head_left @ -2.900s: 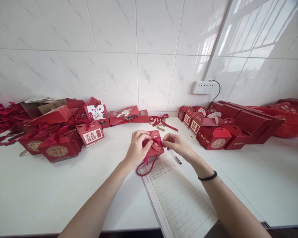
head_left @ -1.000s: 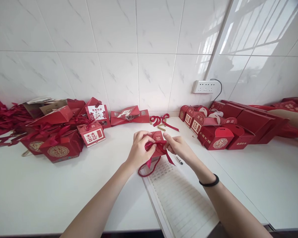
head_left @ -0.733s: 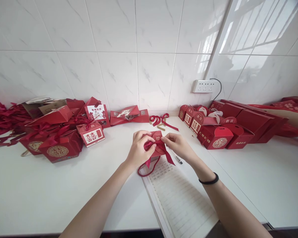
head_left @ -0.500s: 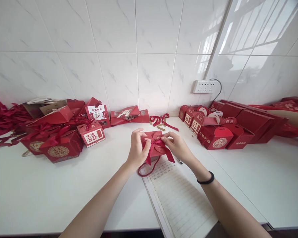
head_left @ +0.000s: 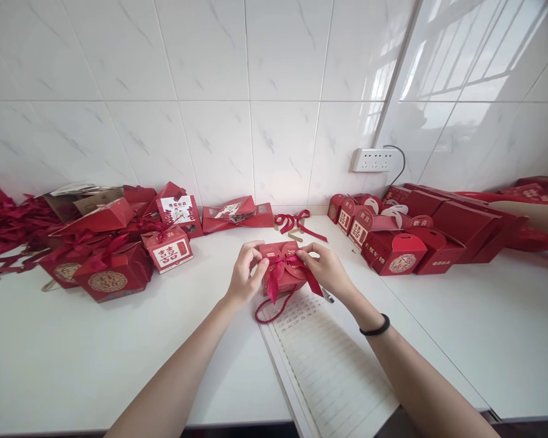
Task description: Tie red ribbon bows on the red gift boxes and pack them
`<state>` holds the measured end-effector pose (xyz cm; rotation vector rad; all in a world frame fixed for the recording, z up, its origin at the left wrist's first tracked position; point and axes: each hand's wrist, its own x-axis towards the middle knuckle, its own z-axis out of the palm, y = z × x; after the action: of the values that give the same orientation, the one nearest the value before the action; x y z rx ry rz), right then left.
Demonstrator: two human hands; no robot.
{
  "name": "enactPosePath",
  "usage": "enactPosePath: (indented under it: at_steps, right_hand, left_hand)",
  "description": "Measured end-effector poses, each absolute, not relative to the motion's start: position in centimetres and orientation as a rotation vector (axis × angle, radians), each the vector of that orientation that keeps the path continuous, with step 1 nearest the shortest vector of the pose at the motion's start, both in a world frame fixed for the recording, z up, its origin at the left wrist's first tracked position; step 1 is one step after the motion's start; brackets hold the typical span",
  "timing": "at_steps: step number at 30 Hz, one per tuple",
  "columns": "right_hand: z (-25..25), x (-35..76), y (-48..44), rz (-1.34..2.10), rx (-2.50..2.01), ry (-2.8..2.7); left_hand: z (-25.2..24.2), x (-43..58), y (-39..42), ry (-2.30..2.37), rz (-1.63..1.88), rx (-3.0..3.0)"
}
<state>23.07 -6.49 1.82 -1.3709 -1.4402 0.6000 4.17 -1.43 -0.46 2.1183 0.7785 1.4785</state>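
Note:
A small red box (head_left: pixel 285 283) with gold print stands at the middle of the table, at the far end of an open notebook (head_left: pixel 335 365). Across its top lies a dark red ribbon bow (head_left: pixel 285 263) with two hanging tails. My left hand (head_left: pixel 248 272) is at the box's left side, thumb and fingers pinching a loop of the bow. On the right side my right hand (head_left: pixel 324 266) pinches the other loop between thumb and forefinger. A red twisted cord handle (head_left: pixel 274 316) hangs in front of the box onto the notebook.
Red boxes with ribbons (head_left: pixel 114 274) are heaped on the left, beside loose ribbons (head_left: pixel 16 228). Flat red boxes (head_left: pixel 237 214) and a loose ribbon (head_left: pixel 301 224) lie near the wall. More red boxes (head_left: pixel 395 252) stand at right, below a power strip (head_left: pixel 378 160).
My left hand has moved slightly left, off the bow's centre, and the loops look pulled wider. More of the box and knot shows. At the far right a forearm has shifted.

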Motion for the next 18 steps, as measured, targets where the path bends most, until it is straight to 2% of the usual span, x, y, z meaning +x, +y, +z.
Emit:
enactPosePath:
  at_steps: [10,18]
  right_hand:
    - [2.08,22.83,-6.57,0.572,-1.415,-1.417]
    - [1.79,23.0,-6.38,0.532,-1.4,-1.451]
  left_hand:
    - [-0.04,4.93,-1.55,1.003,1.52,1.971]
    - [-0.51,5.03,-1.23,0.925,1.464,1.793]
